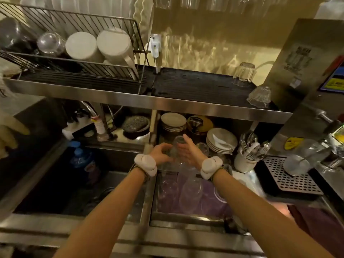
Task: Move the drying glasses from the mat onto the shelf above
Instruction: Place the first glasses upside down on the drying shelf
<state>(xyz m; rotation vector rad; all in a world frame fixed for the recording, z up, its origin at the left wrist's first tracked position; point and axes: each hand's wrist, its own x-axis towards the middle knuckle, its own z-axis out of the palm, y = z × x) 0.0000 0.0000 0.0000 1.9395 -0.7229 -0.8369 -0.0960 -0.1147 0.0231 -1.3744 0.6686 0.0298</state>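
A clear upturned glass (178, 146) stands between my two hands at the back of the purple mat (214, 203). My left hand (161, 152) curls around its left side. My right hand (191, 151) lies flat against its right side with the fingers stretched out. Several more clear glasses (189, 192) stand upside down on the mat below my wrists. On the steel shelf (167, 101) above, a black ribbed mat (195, 86) carries two upturned glasses at its right end, a tall one (243, 74) and a faceted one (259, 95).
A wire rack (74, 53) with white cups and a glass bowl fills the shelf's left half. Stacked plates (221, 140), bowls and a cutlery holder (245, 157) stand behind the mat. A dark sink (65, 183) lies left, a steel machine (307, 71) and drip tray (290, 175) right.
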